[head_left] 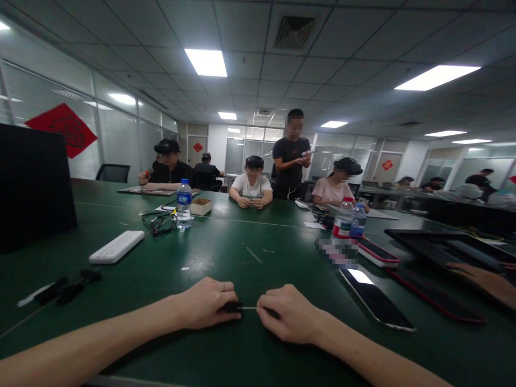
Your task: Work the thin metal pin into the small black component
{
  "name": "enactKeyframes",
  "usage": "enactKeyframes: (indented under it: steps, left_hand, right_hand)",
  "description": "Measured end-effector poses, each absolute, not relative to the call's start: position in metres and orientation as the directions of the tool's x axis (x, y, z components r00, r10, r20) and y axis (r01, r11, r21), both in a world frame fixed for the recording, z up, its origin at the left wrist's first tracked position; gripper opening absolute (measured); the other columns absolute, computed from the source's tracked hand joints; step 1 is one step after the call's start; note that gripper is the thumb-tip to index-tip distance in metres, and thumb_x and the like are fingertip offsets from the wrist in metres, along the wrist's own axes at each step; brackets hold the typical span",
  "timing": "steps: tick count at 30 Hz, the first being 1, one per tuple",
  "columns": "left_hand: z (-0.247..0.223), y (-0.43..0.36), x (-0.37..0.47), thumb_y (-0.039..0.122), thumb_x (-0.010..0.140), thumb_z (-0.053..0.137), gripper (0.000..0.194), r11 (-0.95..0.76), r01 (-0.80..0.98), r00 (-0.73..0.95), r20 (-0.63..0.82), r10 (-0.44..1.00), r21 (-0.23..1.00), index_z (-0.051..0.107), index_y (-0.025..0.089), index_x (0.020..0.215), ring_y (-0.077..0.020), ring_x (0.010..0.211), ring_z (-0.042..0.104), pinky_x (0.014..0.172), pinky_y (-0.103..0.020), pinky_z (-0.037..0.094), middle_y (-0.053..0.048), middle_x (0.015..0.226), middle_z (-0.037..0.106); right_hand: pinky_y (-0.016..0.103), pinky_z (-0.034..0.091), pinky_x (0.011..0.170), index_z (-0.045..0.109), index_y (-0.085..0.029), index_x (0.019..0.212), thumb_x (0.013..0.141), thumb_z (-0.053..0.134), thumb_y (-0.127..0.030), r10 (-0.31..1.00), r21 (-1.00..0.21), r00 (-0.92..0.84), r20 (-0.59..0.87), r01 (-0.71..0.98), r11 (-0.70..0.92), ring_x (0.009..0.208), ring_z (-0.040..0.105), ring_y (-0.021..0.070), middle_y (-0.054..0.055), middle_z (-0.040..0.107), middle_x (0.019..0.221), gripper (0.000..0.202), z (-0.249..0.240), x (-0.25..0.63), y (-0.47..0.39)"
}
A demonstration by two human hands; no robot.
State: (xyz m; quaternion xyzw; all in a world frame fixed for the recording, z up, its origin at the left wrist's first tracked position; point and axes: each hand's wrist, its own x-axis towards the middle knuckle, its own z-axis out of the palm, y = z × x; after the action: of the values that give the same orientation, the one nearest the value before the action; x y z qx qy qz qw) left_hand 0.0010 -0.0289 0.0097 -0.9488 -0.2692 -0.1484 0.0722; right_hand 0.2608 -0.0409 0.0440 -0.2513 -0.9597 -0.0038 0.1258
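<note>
Low over the green table (226,242), near its front edge, my left hand (212,303) is closed round a small black object (231,307), with a ring on one finger. Just to the right, my right hand (286,314) is closed too, on a dark piece mostly hidden by its fingers. A thin pale rod or wire (250,308) spans the short gap between the two hands. What lies inside the fists is largely hidden.
A phone (377,301) lies right of my right hand, with bottles (342,219) behind it. A white power strip (116,247), cables (159,221) and a bottle (184,204) are at left. Another person's hand (484,277) is at far right. People sit across the table.
</note>
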Motion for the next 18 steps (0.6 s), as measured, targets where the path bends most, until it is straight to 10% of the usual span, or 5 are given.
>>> enactKeyframes:
  steps: [18]
  left_hand:
    - [0.0064, -0.0264, -0.0004, 0.041, 0.096, 0.059, 0.022, -0.832, 0.552, 0.800, 0.318, 0.509, -0.057, 0.066, 0.021, 0.102, -0.0146, 0.071, 0.064, 0.058, -0.026, 0.041, -0.002, 0.090, 0.065]
  right_hand:
    - [0.022, 0.037, 0.061, 0.066, -0.018, 0.082, 0.094, 0.047, -0.026, 0.590, -0.009, -0.792, 0.158, 0.596, 0.803, 0.063, 0.057, 0.0121, 0.002, 0.066, 0.074, 0.024, 0.0451, 0.2624, -0.0362]
